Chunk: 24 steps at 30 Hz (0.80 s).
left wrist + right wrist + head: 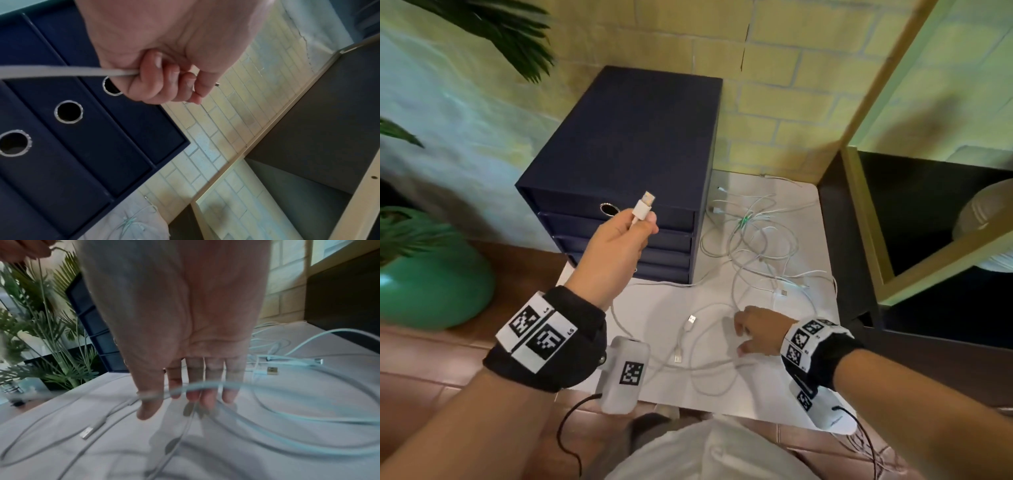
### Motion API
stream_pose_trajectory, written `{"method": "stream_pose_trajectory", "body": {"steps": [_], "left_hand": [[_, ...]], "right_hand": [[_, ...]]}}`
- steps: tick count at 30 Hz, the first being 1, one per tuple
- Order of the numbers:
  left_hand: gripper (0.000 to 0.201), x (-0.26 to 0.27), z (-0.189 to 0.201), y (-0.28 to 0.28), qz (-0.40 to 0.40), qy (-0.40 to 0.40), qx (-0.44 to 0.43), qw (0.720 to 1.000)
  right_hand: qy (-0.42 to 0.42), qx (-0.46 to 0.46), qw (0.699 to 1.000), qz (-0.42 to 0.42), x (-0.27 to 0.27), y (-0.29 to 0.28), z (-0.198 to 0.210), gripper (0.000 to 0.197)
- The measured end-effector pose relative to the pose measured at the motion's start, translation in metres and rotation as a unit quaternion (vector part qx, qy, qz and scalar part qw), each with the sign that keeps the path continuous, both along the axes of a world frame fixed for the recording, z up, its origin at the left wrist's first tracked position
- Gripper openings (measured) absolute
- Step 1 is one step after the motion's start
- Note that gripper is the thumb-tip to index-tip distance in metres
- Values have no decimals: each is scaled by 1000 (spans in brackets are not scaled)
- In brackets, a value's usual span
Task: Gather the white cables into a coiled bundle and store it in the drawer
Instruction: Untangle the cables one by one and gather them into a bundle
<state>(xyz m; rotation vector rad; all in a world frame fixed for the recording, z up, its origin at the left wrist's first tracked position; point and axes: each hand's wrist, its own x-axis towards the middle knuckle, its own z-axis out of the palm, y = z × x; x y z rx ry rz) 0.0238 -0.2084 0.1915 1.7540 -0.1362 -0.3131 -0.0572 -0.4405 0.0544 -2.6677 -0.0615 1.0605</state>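
Several white cables [753, 246] lie tangled on a white sheet [818, 219] to the right of a dark blue drawer unit [626, 147]. My left hand [619, 236] is raised in front of the closed drawers and grips one cable just below its USB plug [644, 205]; in the left wrist view the fingers [164, 76] curl round that cable [61, 73]. My right hand [756, 329] is low over the sheet with straight, spread fingers [205, 386]. A cable loop [308, 402] runs across them; whether it is gripped is unclear.
A green pot [431, 284] with a plant stands on the floor at the left. A dark shelf unit with a pale wooden frame [866, 212] borders the sheet on the right. Loose USB plugs [691, 320] lie near the right hand. A brick wall is behind.
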Motion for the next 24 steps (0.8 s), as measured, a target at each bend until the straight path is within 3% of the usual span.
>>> {"method": "stream_pose_trajectory", "body": {"steps": [8,15,20,24], "left_hand": [[25,10,-18,8,-34,2,35,999],[26,17,-25,15,-46,5,44,998],[30,21,-27,22,-48,14,43,998],[27,23,-28,25,-56,23,41,997]], "right_hand": [[-145,54,986,64,23,35,-17,48],[-128,-41,976,171,43,67,-31,38],[-115,-55,982,140,49,75,-33,25],[-97,-3,990,104,56,72,-36,14]]}}
